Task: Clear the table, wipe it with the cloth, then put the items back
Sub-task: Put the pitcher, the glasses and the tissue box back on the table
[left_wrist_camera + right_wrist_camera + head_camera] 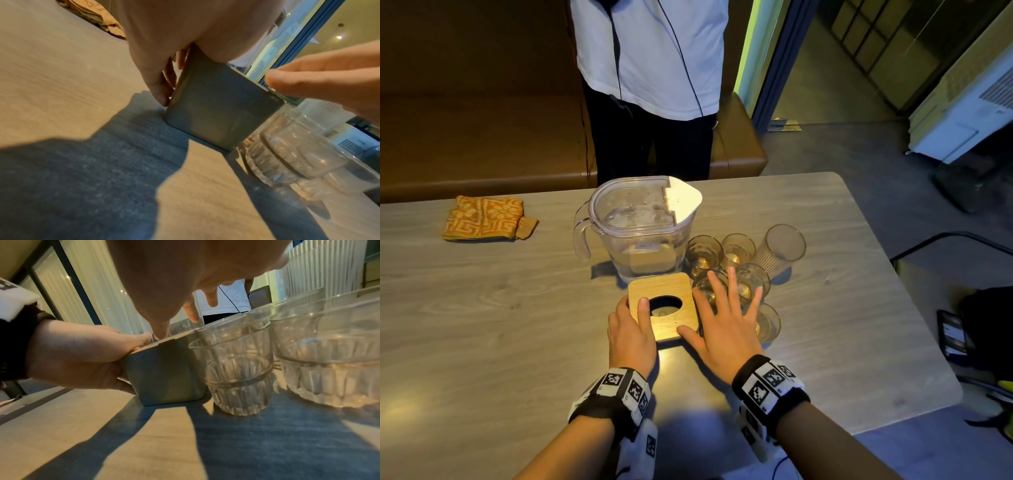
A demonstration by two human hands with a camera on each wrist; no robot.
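Note:
A grey box with a wooden lid (666, 286) that has an oval hole stands on the grey table (500, 308), just in front of a clear plastic pitcher (640, 226). My left hand (631, 330) grips the box's left side (216, 105), thumb on the lid and fingers down its far wall. My right hand (726, 318) is spread flat, its thumb touching the lid's near right corner and its fingers hovering over several clear glasses (703, 251). An orange patterned cloth (486, 217) lies folded at the far left.
Glasses (236, 369) crowd right against the box (164, 369), one tall ribbed glass (782, 248) furthest right. Another person in a white shirt (650, 54) stands at the table's far edge. A brown bench (465, 130) runs behind.

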